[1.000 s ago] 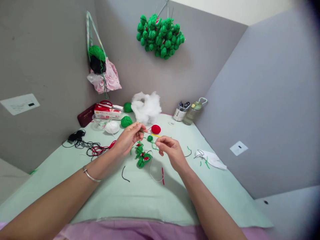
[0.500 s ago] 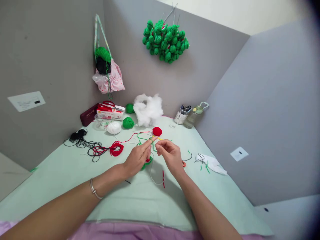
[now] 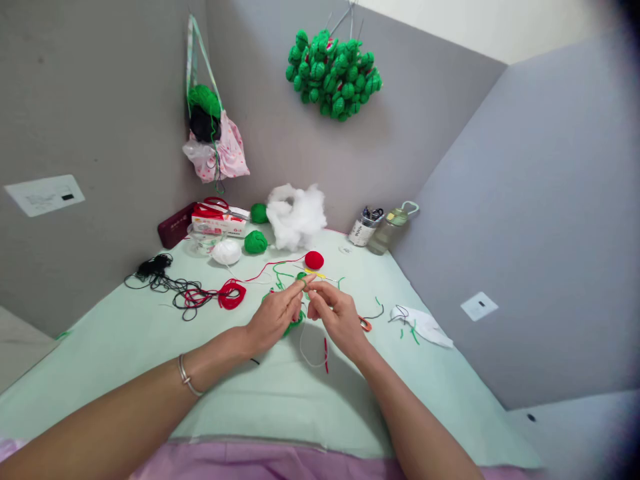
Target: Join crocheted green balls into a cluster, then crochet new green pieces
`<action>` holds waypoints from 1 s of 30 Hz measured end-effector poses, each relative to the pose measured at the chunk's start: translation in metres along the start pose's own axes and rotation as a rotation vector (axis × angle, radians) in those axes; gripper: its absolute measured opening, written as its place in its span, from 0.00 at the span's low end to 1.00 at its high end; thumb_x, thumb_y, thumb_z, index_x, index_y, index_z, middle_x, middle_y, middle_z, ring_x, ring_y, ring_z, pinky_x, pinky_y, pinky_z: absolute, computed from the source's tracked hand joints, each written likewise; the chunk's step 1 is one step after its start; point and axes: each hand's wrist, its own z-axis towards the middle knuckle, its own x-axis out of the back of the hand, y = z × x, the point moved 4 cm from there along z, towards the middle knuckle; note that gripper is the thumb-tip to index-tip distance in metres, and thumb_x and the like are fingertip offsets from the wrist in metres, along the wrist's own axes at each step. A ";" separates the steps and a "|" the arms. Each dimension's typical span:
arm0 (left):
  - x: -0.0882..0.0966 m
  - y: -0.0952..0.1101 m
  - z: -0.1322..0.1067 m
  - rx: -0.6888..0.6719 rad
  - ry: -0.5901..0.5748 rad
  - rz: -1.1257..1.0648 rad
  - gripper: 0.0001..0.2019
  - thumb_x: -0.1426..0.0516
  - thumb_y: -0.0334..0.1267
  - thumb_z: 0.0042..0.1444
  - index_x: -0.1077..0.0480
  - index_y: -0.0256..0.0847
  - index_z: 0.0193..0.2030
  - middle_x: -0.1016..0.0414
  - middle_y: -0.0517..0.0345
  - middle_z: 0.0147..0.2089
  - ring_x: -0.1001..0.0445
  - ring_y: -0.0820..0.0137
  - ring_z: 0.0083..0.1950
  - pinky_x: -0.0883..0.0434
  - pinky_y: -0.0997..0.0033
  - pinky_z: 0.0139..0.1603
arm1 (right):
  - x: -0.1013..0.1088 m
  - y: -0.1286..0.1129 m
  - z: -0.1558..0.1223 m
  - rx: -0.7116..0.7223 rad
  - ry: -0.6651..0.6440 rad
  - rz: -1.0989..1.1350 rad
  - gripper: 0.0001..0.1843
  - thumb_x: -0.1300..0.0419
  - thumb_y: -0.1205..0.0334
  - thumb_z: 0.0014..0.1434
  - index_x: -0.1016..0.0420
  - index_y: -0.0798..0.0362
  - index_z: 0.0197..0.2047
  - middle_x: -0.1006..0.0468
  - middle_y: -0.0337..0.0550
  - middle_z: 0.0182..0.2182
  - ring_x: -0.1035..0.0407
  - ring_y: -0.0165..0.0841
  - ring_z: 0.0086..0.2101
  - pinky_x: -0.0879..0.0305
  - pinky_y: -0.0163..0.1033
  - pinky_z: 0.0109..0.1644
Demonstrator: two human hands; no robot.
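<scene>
My left hand and my right hand meet above the middle of the pale green table. Their fingertips pinch together on a small green crocheted piece and its green yarn. Under my left hand lie green crocheted pieces with red centres, mostly hidden. A red yarn strand runs from the hands toward a red ball. A yellow crochet hook lies just behind the fingertips.
A tangle of black and red yarn lies at the left. White stuffing, green yarn balls, a white ball, a red-and-white box, a tool jar and a bottle stand at the back. White cloth lies right. A green crocheted cluster hangs on the wall.
My left hand came down from the back left to meet my right hand over the crocheted pieces. The red yarn coil at the left has come into sight.
</scene>
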 end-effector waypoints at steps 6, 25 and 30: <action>0.000 0.002 0.000 0.025 0.003 0.007 0.25 0.57 0.42 0.72 0.38 0.39 0.71 0.39 0.65 0.26 0.35 0.70 0.29 0.35 0.72 0.37 | 0.002 -0.001 0.000 0.019 0.020 -0.067 0.15 0.46 0.56 0.65 0.21 0.54 0.45 0.30 0.35 0.20 0.36 0.29 0.23 0.40 0.35 0.29; -0.003 -0.005 0.000 0.055 0.009 0.048 0.26 0.57 0.42 0.71 0.38 0.37 0.70 0.37 0.63 0.26 0.33 0.69 0.30 0.34 0.70 0.37 | 0.001 0.002 0.003 -0.027 -0.023 -0.061 0.17 0.46 0.54 0.65 0.20 0.56 0.43 0.36 0.32 0.18 0.45 0.27 0.20 0.48 0.34 0.27; -0.003 -0.007 -0.002 0.046 -0.002 0.123 0.26 0.59 0.42 0.71 0.38 0.37 0.70 0.35 0.62 0.27 0.32 0.68 0.30 0.33 0.69 0.37 | 0.001 0.005 0.005 -0.032 -0.039 -0.062 0.16 0.46 0.55 0.65 0.20 0.55 0.42 0.38 0.32 0.18 0.47 0.27 0.21 0.49 0.35 0.27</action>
